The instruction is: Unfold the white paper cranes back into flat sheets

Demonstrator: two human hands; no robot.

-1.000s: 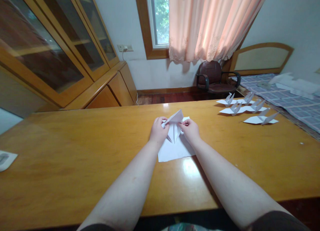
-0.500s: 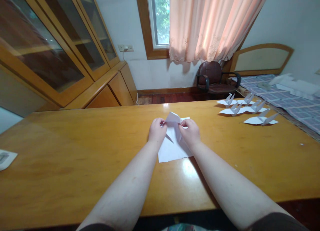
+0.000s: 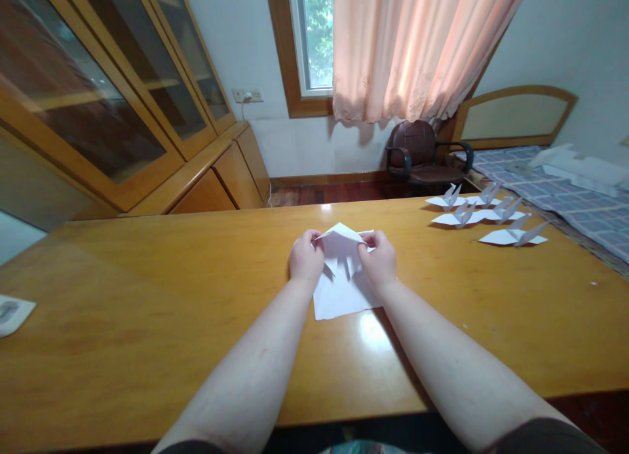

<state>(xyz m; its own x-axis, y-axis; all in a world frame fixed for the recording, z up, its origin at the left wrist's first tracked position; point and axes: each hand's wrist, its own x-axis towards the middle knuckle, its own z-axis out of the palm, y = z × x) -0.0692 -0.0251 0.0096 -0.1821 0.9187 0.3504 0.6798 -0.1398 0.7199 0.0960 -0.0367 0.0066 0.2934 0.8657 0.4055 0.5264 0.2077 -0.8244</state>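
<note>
Between my two hands is a partly folded piece of white origami paper (image 3: 340,242), spread wide with a peaked top. My left hand (image 3: 307,263) pinches its left side between thumb and fingers. My right hand (image 3: 380,263) is closed on its right side, the thumb in front. Two pointed flaps hang below toward the table. Underneath lies flat white paper (image 3: 344,302) with a slightly rough near edge; I cannot tell whether it is one sheet or a stack. My fingers hide the ends of the folded piece.
Several folded paper cranes (image 3: 514,236) stand at the table's far right. A white item with a grey print (image 3: 14,313) lies at the left edge of the wooden table (image 3: 171,323). Beyond are a chair (image 3: 415,149), a bed (image 3: 580,192) and a glass-fronted cabinet (image 3: 181,139).
My hands have moved slightly apart. The folded paper has opened wider between them, its top now a broad peak. The cranes have stayed put.
</note>
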